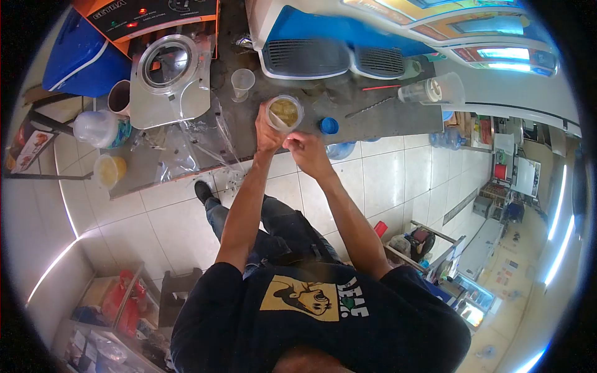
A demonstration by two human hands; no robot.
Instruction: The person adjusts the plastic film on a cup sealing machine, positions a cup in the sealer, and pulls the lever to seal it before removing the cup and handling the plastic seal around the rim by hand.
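Note:
My left hand is wrapped around the side of a clear plastic cup at the counter's front edge. Yellow-green contents show inside it, and a pale, thin strip lies across them at the near side. Just below the cup, my right hand is closed with its fingertips pinched together. Whatever sits between those fingertips is too small to make out. A blue cap lies to the right of the cup. Behind my left hand stands a small clear empty cup.
The grey counter carries an orange-and-black sealing machine, plastic film, a drink dispenser with drip trays, a twisted long spoon, a red straw and stacked clear cups. At left hangs a yellow-filled tub.

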